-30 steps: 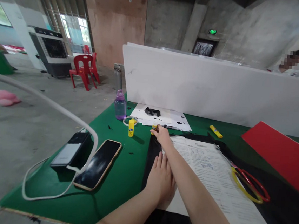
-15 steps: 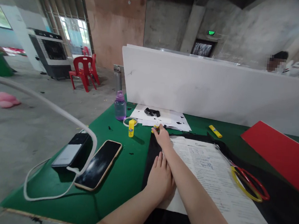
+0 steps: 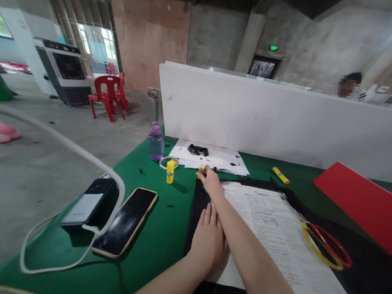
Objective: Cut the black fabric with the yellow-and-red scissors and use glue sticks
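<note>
Glue stick (image 3: 201, 168) in the right hand (image 3: 210, 178): I see the fingertips pinched narrowly around it, near the far left corner of the black sheet (image 3: 200, 198). Whether it touches the sheet, I cannot tell from here. The right forearm crosses close by the left hand (image 3: 209, 238), which lies flat with fingers stretched forward, at the left edge of the printed paper (image 3: 271, 233). That paper sits within the black sheet, dark margins showing on the left and near sides. Scissors (image 3: 308, 222) lie along its right edge, with the red board (image 3: 367, 205) farther right. On the left, a broad strip of green tabletop (image 3: 169, 237) runs between the sheet's edge and the phone (image 3: 126, 221). A second yellow stick (image 3: 170, 171) stands upright on it. Beyond, the tall white board (image 3: 271, 117) bounds the far side.
</note>
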### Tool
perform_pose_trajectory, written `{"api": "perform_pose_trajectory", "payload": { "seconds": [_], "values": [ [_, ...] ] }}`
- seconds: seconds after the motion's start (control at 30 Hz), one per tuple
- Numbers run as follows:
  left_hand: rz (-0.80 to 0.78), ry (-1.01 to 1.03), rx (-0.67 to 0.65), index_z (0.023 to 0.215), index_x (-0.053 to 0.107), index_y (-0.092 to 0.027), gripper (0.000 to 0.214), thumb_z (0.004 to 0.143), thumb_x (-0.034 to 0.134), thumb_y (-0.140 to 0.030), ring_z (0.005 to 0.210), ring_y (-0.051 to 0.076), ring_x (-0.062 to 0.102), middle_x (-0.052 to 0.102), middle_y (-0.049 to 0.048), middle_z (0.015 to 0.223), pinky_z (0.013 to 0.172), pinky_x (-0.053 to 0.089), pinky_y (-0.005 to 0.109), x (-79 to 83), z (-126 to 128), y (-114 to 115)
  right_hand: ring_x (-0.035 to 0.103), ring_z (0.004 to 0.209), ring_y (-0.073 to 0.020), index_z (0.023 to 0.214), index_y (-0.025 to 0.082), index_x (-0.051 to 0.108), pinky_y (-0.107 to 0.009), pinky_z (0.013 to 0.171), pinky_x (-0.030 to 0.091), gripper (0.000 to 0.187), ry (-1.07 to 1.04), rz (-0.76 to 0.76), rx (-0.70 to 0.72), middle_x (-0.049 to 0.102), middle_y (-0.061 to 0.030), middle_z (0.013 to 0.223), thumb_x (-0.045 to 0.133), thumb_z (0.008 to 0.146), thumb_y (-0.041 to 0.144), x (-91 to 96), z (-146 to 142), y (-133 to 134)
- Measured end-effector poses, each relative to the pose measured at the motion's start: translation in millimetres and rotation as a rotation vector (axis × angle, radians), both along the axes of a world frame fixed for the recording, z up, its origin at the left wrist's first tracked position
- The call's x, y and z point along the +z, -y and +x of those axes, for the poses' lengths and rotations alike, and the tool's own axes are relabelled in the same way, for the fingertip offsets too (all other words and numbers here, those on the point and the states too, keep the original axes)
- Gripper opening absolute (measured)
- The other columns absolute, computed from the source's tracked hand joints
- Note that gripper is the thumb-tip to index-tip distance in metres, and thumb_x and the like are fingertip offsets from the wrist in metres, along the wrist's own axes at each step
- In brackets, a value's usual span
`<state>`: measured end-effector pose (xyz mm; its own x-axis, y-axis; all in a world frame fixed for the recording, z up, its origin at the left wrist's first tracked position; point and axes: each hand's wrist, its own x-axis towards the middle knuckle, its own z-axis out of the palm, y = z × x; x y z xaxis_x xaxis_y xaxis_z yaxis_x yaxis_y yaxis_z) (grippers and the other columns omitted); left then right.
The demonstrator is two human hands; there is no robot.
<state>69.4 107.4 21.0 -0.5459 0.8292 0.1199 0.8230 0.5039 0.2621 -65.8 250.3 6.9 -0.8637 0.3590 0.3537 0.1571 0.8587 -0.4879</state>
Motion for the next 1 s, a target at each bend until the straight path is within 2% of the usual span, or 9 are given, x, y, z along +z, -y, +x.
{"api": "perform_pose_trajectory", "payload": {
  "seconds": [0.13, 0.27, 0.4, 0.5, 0.63, 0.77, 0.9, 1.0],
  "values": [
    [-0.009, 0.020, -0.001, 0.145, 0.030, -0.010, 0.059, 0.094, 0.026, -0.039, 0.140, 0.034, 0.013, 0.028, 0.0137, 0.150, 0.113, 0.020, 0.051, 3.5, 0, 0, 0.063, 0.083, -0.0189, 0.104, 0.021, 0.053, -0.024, 0.069, 0.041, 0.027, 0.001, -0.049, 0.016, 0.067, -0.0058, 0.089, 0.056, 0.086, 0.041, 0.4, -4, -3],
    [-0.022, 0.026, -0.020, 0.146, 0.026, -0.011, 0.060, 0.093, 0.028, -0.039, 0.140, 0.036, 0.013, 0.025, 0.0142, 0.151, 0.112, 0.020, 0.053, 3.5, -1, 0, 0.063, 0.082, -0.0191, 0.105, 0.022, 0.053, -0.023, 0.066, 0.039, 0.028, 0.018, -0.006, 0.008, 0.067, -0.0053, 0.088, 0.054, 0.087, 0.043, 2.3, -8, -3],
    [-0.005, 0.015, -0.036, 0.146, 0.024, -0.012, 0.062, 0.092, 0.029, -0.042, 0.139, 0.038, 0.012, 0.024, 0.0167, 0.151, 0.111, 0.021, 0.055, -2.9, -2, 0, 0.063, 0.080, -0.0192, 0.111, 0.022, 0.051, -0.023, 0.063, 0.038, 0.033, 0.067, 0.050, -0.024, 0.067, -0.0053, 0.088, 0.052, 0.088, 0.044, 4.4, -12, 0],
    [0.014, -0.011, -0.045, 0.147, 0.022, -0.013, 0.063, 0.092, 0.030, -0.043, 0.139, 0.038, 0.010, 0.023, 0.0156, 0.152, 0.111, 0.020, 0.055, -9.7, -3, -1, 0.063, 0.080, -0.0193, 0.109, 0.022, 0.051, -0.024, 0.065, 0.039, 0.032, 0.038, 0.052, -0.025, 0.067, -0.0048, 0.087, 0.051, 0.088, 0.046, 3.2, -10, 2],
    [0.008, -0.025, -0.034, 0.146, 0.025, -0.012, 0.061, 0.092, 0.030, -0.040, 0.140, 0.037, 0.009, 0.025, 0.0149, 0.151, 0.112, 0.019, 0.055, -10.3, -3, -2, 0.063, 0.083, -0.0196, 0.107, 0.020, 0.049, -0.025, 0.073, 0.042, 0.035, -0.155, -0.075, -0.062, 0.067, -0.0055, 0.089, 0.044, 0.090, 0.050, 1.4, -1, 0],
    [0.012, -0.002, -0.025, 0.145, 0.029, -0.011, 0.059, 0.093, 0.029, -0.038, 0.140, 0.036, 0.012, 0.028, 0.0141, 0.150, 0.112, 0.020, 0.053, -3.3, -2, -1, 0.063, 0.076, -0.0196, 0.105, 0.018, 0.046, -0.025, 0.069, 0.043, 0.038, -0.307, -0.285, -0.172, 0.067, -0.0059, 0.085, 0.038, 0.090, 0.052, 2.3, 5, -2],
    [0.027, -0.001, 0.005, 0.144, 0.031, -0.009, 0.059, 0.092, 0.030, -0.038, 0.140, 0.035, 0.015, 0.028, 0.0149, 0.150, 0.112, 0.022, 0.051, -5.7, -2, -2, 0.062, 0.071, -0.0203, 0.097, 0.019, 0.048, -0.026, 0.065, 0.042, 0.037, -0.384, -0.336, -0.207, 0.066, -0.0047, 0.079, 0.043, 0.086, 0.054, 5.5, 12, -5],
    [0.070, -0.029, 0.038, 0.142, 0.035, -0.007, 0.059, 0.092, 0.030, -0.038, 0.140, 0.034, 0.016, 0.028, 0.0159, 0.150, 0.113, 0.022, 0.048, -12.4, -3, -3, 0.061, 0.070, -0.0201, 0.092, 0.020, 0.049, -0.027, 0.065, 0.043, 0.036, -0.482, -0.398, -0.260, 0.066, -0.0048, 0.079, 0.046, 0.084, 0.054, 13.5, 21, -17]
  ]
}}
